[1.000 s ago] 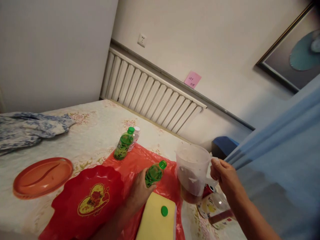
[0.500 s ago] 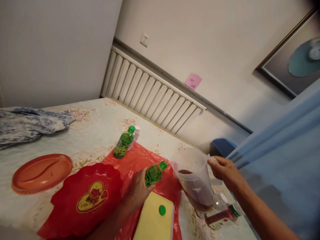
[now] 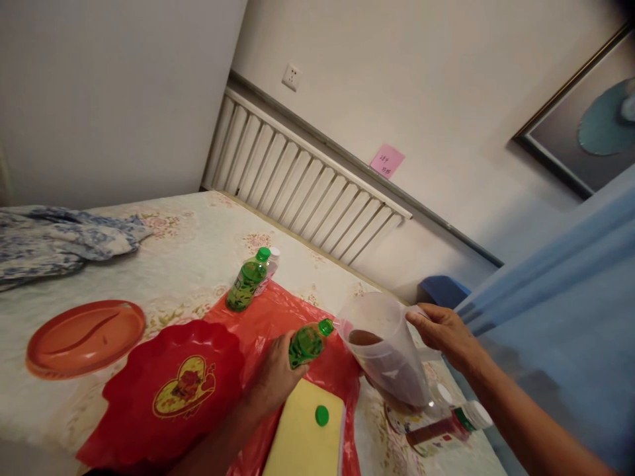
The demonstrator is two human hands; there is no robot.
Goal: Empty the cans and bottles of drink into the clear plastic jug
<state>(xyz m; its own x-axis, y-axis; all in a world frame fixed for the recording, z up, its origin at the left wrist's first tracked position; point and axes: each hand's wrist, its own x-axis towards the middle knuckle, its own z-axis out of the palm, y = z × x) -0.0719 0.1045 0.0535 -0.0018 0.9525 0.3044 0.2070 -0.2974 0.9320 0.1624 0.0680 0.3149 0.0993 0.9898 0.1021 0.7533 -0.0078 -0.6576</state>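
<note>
I see a bare left hand (image 3: 278,371) and a bare right hand (image 3: 449,332); the right forearm (image 3: 526,406) is uncovered too, slim and narrowing toward the hand; the left forearm (image 3: 223,431), likewise bare where visible, looks shadowed toward the near edge.

Premises: a room in what appears to be a home. Evidence: a floral tablecloth (image 3: 193,264) at centre left; a white column radiator (image 3: 294,173) at upper centre, below a wall socket (image 3: 292,77); a framed picture (image 3: 555,139) at upper right; a blue curtain (image 3: 555,311) at right; and a red scalloped tray (image 3: 218,350) with heart motif at lower left. Exact room type cannot be determined.
</note>
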